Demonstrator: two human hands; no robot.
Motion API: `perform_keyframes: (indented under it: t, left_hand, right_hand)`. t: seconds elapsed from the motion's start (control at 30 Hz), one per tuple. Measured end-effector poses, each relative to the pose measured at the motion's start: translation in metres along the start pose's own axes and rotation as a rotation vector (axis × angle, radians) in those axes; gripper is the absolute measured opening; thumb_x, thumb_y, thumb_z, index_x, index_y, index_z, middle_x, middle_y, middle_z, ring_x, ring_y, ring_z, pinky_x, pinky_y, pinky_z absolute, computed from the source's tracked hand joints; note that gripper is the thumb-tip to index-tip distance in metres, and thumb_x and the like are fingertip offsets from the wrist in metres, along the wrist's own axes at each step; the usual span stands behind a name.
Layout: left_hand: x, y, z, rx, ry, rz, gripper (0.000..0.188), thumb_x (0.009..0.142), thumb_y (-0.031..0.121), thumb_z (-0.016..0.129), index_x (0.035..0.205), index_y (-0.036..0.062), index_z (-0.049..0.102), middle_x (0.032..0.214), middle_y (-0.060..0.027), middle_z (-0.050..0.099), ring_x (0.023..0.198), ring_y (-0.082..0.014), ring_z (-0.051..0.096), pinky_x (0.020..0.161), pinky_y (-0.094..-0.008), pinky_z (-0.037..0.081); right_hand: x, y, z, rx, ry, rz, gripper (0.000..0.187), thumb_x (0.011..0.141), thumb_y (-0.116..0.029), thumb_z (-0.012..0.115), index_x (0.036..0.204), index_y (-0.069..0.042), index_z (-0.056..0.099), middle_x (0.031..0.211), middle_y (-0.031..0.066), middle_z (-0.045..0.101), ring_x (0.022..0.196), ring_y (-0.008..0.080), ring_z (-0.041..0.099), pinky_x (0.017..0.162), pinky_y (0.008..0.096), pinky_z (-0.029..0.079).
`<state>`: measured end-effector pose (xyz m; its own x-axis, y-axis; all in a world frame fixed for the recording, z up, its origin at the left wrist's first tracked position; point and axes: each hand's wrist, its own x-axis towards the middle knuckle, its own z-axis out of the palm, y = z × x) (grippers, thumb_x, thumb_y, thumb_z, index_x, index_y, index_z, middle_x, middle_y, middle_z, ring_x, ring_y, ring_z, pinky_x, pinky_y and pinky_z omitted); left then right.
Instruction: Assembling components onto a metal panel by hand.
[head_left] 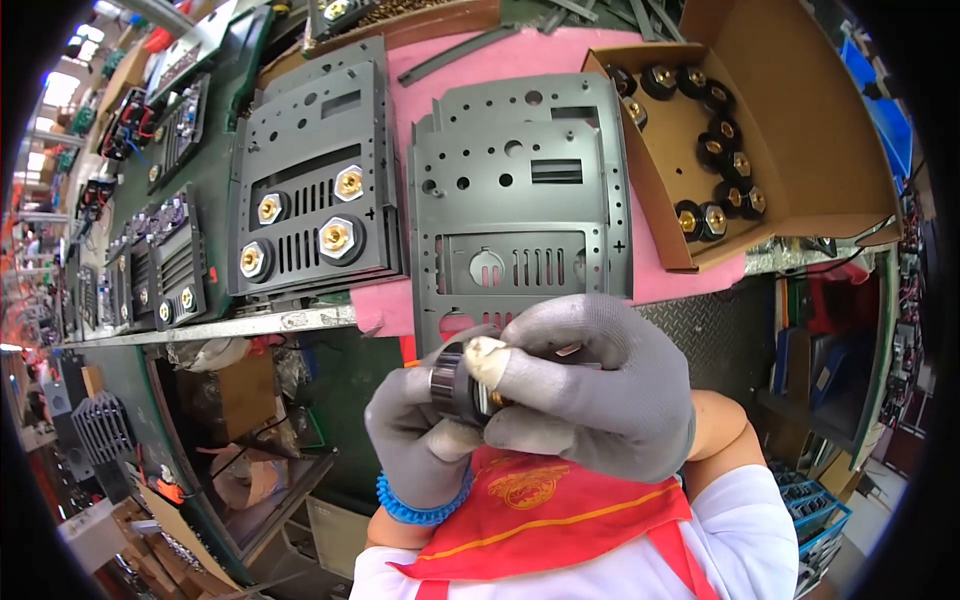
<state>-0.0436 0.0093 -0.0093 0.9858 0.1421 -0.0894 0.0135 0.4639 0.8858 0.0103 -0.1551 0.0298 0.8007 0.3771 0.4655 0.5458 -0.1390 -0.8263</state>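
Both my hands wear grey gloves and meet in front of the red apron, over the bench's near edge. Between them is a black round connector (455,384) with a ribbed rim and a bit of brass showing. My left hand (415,430) is closed round its ribbed side. My right hand (600,390), with a worn whitish fingertip, presses on its other side; the fingers partly hide it. Just beyond lies a stack of grey metal panels (515,210) with holes and slots. To its left, another panel stack (315,120) carries several black-and-brass connectors (341,238).
An open cardboard box (660,225) at the right holds several black-and-brass connectors (726,150). Pink foam (460,85) lies under the panels. Loose metal strips (455,55) lie at the back. More panels with fitted parts (160,260) stand at the left. Shelves with odds and ends sit below the bench.
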Motion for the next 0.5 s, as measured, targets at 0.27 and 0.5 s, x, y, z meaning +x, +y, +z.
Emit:
perform_keyframes:
  t: [0.27,0.5]
  left_hand:
    - [-0.004,-0.004,-0.017,-0.251,-0.093,-0.300,0.043,0.077,0.036,0.081,0.096,0.0001,0.069,0.100,-0.0122,0.070,0.091,-0.0204,0.067,0.082,-0.0352,0.053]
    - [-0.024,-0.037,-0.049,-0.583,-0.235,-0.700,0.029,0.092,0.022,0.063,0.112,0.0008,0.060,0.108,-0.0095,0.066,0.094,-0.0145,0.064,0.083,-0.0322,0.053]
  right_hand:
    - [-0.007,0.009,0.003,-0.181,-0.183,-0.285,0.027,0.079,-0.013,0.069,0.105,-0.014,0.071,0.106,0.0024,0.059,0.094,0.0217,0.058,0.083,0.0379,0.045]
    - [-0.013,0.005,0.021,0.380,-0.476,-0.293,0.025,0.088,-0.010,0.053,0.113,-0.013,0.059,0.116,0.0071,0.058,0.107,0.0261,0.058,0.104,0.0475,0.033]
